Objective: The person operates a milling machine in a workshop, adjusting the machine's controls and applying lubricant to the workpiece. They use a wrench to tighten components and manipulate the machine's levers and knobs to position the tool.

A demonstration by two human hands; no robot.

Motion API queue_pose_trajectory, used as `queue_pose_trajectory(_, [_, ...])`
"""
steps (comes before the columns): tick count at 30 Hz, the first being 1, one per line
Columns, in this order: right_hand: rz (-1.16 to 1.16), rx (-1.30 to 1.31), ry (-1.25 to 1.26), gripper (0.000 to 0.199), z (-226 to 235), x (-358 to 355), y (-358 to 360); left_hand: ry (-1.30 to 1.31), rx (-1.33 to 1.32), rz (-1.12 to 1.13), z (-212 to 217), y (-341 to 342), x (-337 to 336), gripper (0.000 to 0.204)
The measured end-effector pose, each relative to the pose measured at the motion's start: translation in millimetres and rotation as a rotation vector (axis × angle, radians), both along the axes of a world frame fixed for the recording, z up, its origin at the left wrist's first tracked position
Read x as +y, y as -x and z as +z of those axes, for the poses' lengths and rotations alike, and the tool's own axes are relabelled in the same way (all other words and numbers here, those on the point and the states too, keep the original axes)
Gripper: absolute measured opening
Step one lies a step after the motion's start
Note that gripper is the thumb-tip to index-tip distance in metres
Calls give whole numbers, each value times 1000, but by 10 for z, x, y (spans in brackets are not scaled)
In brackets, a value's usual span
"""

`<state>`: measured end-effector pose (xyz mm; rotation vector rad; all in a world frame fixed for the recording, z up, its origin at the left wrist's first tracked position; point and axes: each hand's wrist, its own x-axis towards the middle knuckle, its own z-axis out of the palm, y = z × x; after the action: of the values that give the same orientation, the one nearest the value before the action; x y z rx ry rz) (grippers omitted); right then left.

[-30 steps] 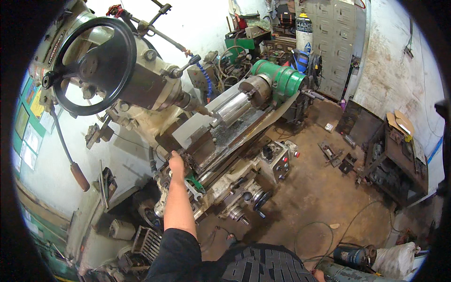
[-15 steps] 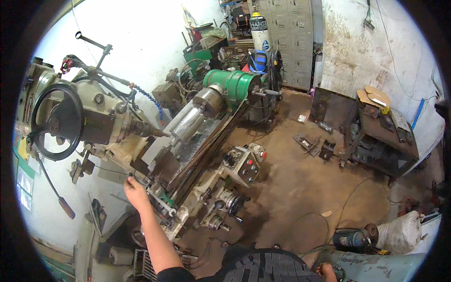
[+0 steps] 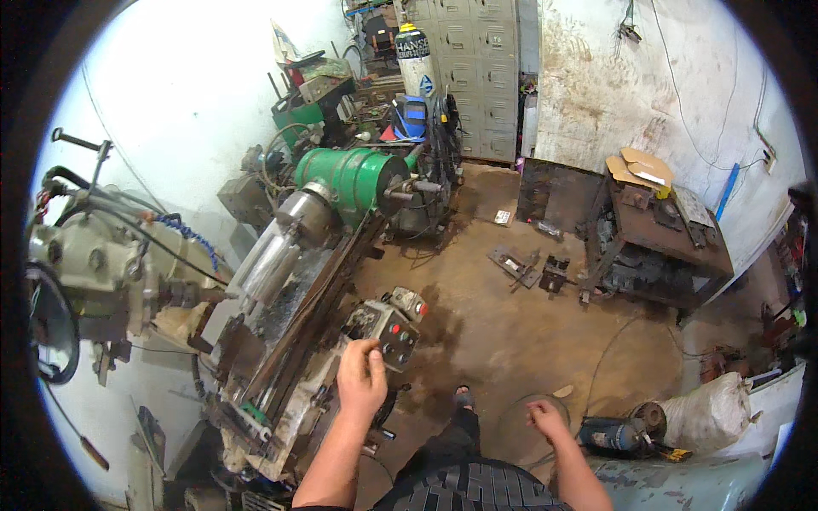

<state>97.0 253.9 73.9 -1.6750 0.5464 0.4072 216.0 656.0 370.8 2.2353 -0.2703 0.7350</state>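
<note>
My left hand [image 3: 362,379] reaches over the near side of the machine, beside a beige control box [image 3: 388,330] with red and dark push buttons. Its fingers are bent forward, the thumb stands apart, and nothing shows in it. My right hand [image 3: 547,421] hangs above the floor to the right of my leg, fingers curled in, with nothing visible in them. The machine carries a large green cylindrical housing [image 3: 345,183] and a shiny metal cylinder [image 3: 271,251] along its bed. At the far left is a beige machine head [image 3: 102,260] with a black handwheel [image 3: 51,324].
A rusty metal table [image 3: 665,234] with cardboard on it stands at the right wall. Metal parts [image 3: 555,274] lie on the brown floor. A blue motor-like unit [image 3: 612,433] and a white sack [image 3: 707,413] sit at the lower right. A gas cylinder [image 3: 415,64] and lockers [image 3: 477,77] stand at the back.
My left hand has left the far-left side of the machine and moved right, to the control box. My right hand has come up further into view. The view has shifted to the right.
</note>
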Motion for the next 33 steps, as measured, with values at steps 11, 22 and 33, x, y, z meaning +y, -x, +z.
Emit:
queue_pose_trajectory(11, [230, 45, 160, 29, 833, -108, -1917, 949, 363, -9, -1155, -3312, -1208, 31])
queue_pose_trajectory(22, [307, -294, 181, 22, 2600, 271, -4341, 954, 448, 67, -1365, -5220, -1466, 40])
queue_pose_trajectory(33, [818, -901, -132, 26, 4151, 2459, -7414, 717, 627, 161, -1165, -5040, -1425, 48])
